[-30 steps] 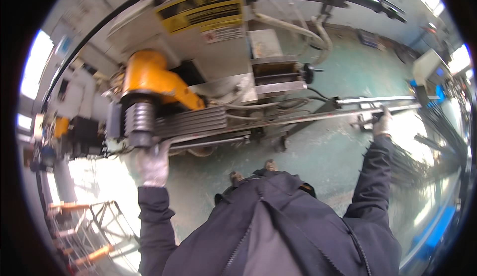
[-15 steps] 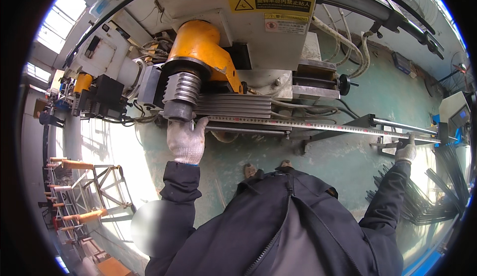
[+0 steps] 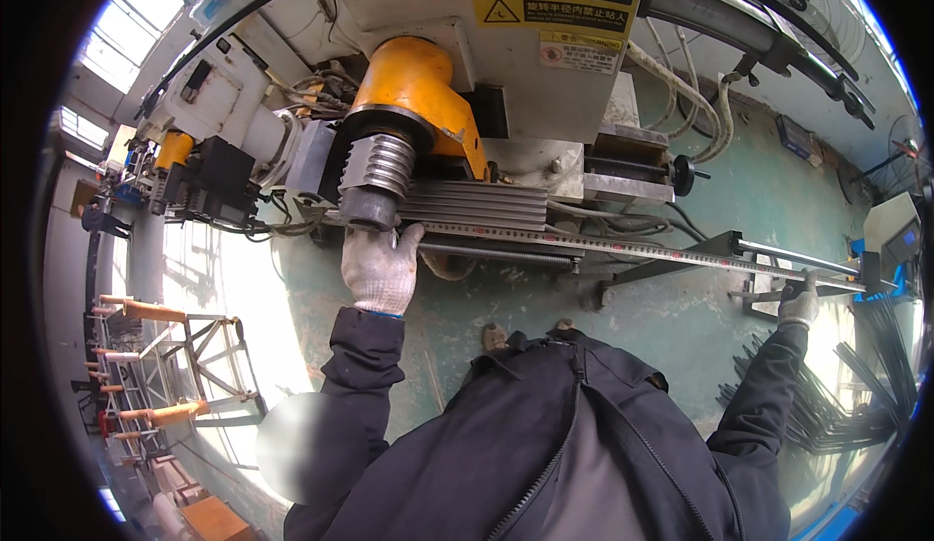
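A long tape measure (image 3: 642, 250) is stretched in front of the machine, sloping slightly down to the right. My left hand (image 3: 380, 270), in a whitish knit glove, closes around its left end, thumb raised, just below a dark round die (image 3: 370, 208). What lies under those fingers is partly hidden. Far to the right, my gloved right hand (image 3: 800, 306) grips the tape near its other end, beside a metal rail. A ridged grey block (image 3: 477, 206) sits just behind the tape, next to the ribbed metal cylinder (image 3: 377, 163).
An orange machine head (image 3: 413, 74) rises behind my left hand. A handwheel (image 3: 686, 175) and hoses are beyond the tape. Bundled bent dark rods (image 3: 827, 400) lie by my right arm; a metal rack (image 3: 195, 366) stands at left. Another person (image 3: 102, 220) is far off.
The whole view has shifted slightly, so the machine and my left hand appear further right. Both hands keep hold of the stretched tape, and its position along the machine looks the same.
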Demonstrator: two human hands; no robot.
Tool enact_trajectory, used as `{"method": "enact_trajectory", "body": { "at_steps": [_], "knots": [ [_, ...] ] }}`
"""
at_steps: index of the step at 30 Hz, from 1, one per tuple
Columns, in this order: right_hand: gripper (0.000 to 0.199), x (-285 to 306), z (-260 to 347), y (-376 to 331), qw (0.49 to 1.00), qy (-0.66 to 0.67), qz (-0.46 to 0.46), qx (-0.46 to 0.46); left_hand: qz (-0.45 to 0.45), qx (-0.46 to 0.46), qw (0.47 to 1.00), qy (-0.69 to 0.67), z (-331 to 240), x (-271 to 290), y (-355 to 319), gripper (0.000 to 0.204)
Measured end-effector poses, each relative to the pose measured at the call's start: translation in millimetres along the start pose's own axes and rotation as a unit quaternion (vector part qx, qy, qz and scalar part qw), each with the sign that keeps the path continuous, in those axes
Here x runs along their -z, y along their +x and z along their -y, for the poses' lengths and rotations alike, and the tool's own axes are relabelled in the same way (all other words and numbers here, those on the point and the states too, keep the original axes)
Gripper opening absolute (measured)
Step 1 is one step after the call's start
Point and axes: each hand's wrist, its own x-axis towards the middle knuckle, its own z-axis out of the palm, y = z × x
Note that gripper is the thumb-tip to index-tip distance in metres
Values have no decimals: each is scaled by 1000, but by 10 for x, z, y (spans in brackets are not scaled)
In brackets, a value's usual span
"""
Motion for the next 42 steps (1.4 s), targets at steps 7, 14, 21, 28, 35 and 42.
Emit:
{"method": "enact_trajectory", "body": {
  "at_steps": [7, 14, 21, 28, 35, 42],
  "knots": [
    [46, 222, -200, 284, 986, -94, 103, 87, -28, -9, 999, -17, 26, -64, -19, 42],
    [42, 96, -104, 145, 999, 4, 36, 0, -3, -2, 1000, 1, 50, -47, -19, 41],
    [41, 36, -89, 74, 999, 40, 15, -10, -22, -36, 999, 21, 58, -62, -17, 41],
    [42, 74, -85, 116, 999, 10, 34, -9, -11, -26, 999, 31, 40, -49, -3, 40],
    [44, 97, -91, 144, 999, 8, 33, -7, 8, -20, 998, 63, 53, -55, 20, 38],
    [41, 35, -79, 68, 1000, 16, 11, -9, 42, 53, 997, -25, 58, 15, 46, 39]
  ]
}}
